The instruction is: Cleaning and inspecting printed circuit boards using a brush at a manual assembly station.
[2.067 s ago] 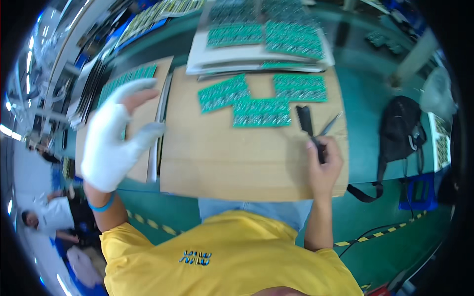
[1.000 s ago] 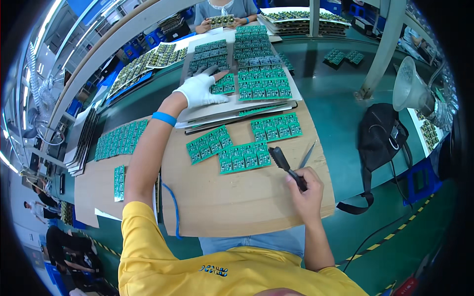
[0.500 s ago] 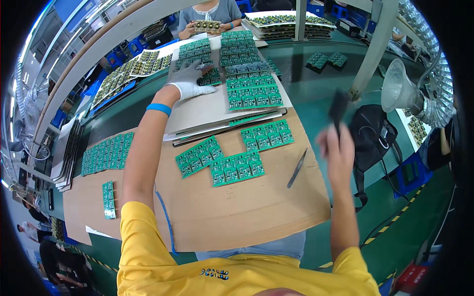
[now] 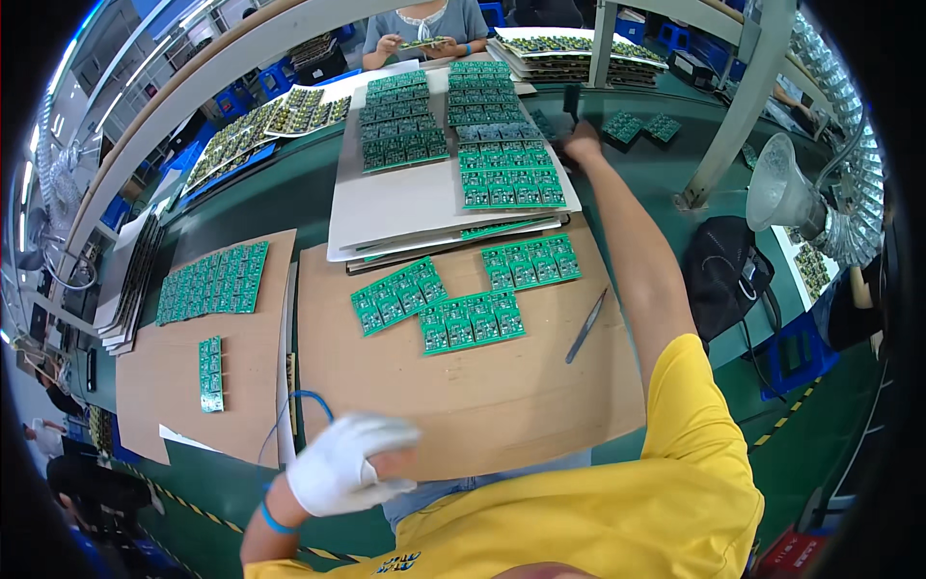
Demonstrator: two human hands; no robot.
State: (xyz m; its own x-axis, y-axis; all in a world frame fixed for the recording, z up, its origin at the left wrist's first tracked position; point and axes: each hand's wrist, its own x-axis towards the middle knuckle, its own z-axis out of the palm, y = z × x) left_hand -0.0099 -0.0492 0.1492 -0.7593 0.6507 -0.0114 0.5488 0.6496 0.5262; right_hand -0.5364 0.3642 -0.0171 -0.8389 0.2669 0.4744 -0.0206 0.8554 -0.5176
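While the right hand (image 4: 582,143) is reaching to the far side of the bench, its fingers are clenching a narrow dark tool (image 4: 571,100) that is standing up just above the knuckles, beside the right edge of the far stack of white trays (image 4: 405,203). Green circuit board panels (image 4: 508,176) are lying in rows on that top tray, just left of the hand. The left hand (image 4: 349,465), wearing a white glove, is hovering at the near edge of the brown cardboard sheet (image 4: 482,396); its fingers are curling loosely and grasping nothing visible. Three more circuit board panels (image 4: 470,320) are lying in the middle of the cardboard. Metal tweezers (image 4: 585,326) are resting to their right, well apart from both hands. At the far edge, another person (image 4: 422,27) is handling a board.
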